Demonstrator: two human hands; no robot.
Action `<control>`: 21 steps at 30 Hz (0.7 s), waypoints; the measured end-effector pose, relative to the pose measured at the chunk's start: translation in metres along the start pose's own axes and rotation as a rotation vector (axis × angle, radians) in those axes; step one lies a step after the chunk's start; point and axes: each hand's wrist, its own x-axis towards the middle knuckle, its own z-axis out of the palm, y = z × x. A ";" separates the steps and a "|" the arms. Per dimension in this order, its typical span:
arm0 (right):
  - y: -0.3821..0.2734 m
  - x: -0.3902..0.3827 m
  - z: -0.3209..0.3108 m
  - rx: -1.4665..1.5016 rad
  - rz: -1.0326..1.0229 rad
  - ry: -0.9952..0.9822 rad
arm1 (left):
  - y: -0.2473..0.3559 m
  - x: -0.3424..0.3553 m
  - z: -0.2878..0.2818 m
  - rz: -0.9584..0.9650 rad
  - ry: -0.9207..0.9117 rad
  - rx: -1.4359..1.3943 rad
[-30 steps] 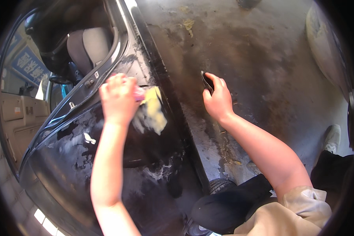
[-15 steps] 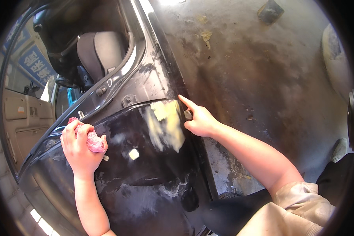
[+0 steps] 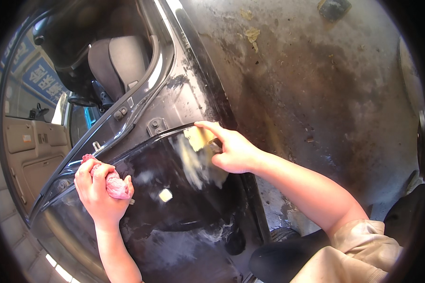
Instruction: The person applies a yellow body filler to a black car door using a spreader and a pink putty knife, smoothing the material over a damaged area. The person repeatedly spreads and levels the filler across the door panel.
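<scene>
My left hand [image 3: 101, 193] is closed around a crumpled pink rag [image 3: 116, 185] and rests on the dark car body panel [image 3: 146, 207]. On the panel's right part a pale yellow filler patch [image 3: 193, 160] fades into whitish smears. My right hand [image 3: 236, 148] lies over the upper right edge of this patch, index finger stretched along its top and thumb lower on it. A small greyish piece shows between thumb and fingers; its kind is hard to make out. A small pale square spot [image 3: 165, 195] sits on the panel between my hands.
Above the panel, the car's window opening shows a grey seat [image 3: 131, 61] and a beige inner trim panel [image 3: 30, 141]. The stained concrete floor [image 3: 293, 80] stretches to the right, with yellowish scraps [image 3: 252, 35] and a dark block [image 3: 334, 9] on it.
My right hand has moved left from the panel's outer edge onto the filler patch. My left hand keeps hold of the rag. The whole view has shifted slightly.
</scene>
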 end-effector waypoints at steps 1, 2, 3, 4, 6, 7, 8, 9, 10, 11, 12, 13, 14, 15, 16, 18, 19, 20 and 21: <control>-0.004 0.000 0.001 -0.015 -0.030 -0.017 | -0.001 0.000 0.000 0.002 -0.008 -0.004; -0.010 0.001 0.001 -0.030 -0.060 -0.033 | -0.001 0.001 0.000 0.005 -0.003 -0.002; -0.023 0.000 -0.001 -0.005 -0.040 -0.060 | 0.000 0.001 0.000 0.008 0.002 0.000; -0.026 0.002 0.000 -0.022 -0.033 -0.059 | 0.000 0.002 0.001 0.010 0.007 0.002; -0.032 0.003 0.001 -0.056 -0.021 -0.056 | 0.001 0.002 0.001 0.018 0.007 -0.004; -0.040 0.003 -0.004 -0.081 0.047 -0.093 | 0.000 0.002 0.001 0.021 0.008 -0.007; -0.039 0.004 -0.005 -0.106 0.032 -0.091 | 0.000 0.000 0.001 0.003 -0.017 -0.022; -0.037 0.004 -0.006 -0.133 0.016 -0.085 | 0.000 -0.001 0.000 -0.015 -0.039 -0.037; -0.033 0.005 -0.008 -0.160 0.000 -0.079 | 0.000 -0.002 -0.001 -0.033 -0.061 -0.053; -0.027 0.006 -0.009 -0.148 -0.019 -0.054 | 0.001 0.000 -0.002 -0.024 -0.055 -0.049; -0.026 0.007 -0.009 -0.134 -0.037 -0.035 | 0.001 0.000 -0.002 -0.018 -0.053 -0.045; -0.027 0.008 -0.009 -0.120 -0.054 -0.016 | 0.001 0.000 -0.002 -0.012 -0.051 -0.041; -0.029 0.006 -0.016 -0.126 0.069 -0.064 | 0.001 0.000 -0.001 0.000 -0.030 -0.028; -0.022 0.009 -0.018 -0.132 0.076 -0.055 | 0.000 0.002 0.001 0.015 -0.008 -0.016; -0.017 0.010 -0.021 -0.137 0.083 -0.046 | 0.000 0.002 0.002 0.030 0.014 -0.004; -0.007 0.007 -0.029 -0.169 0.200 -0.080 | 0.001 0.002 0.001 0.029 0.007 -0.002; 0.003 0.007 -0.030 -0.186 0.219 -0.068 | 0.002 0.002 0.000 0.028 0.004 -0.002; 0.009 0.006 -0.032 -0.204 0.238 -0.055 | 0.002 0.002 0.000 0.024 0.004 -0.002; 0.006 0.004 -0.036 -0.199 0.298 -0.075 | 0.002 0.001 -0.001 0.019 -0.001 0.001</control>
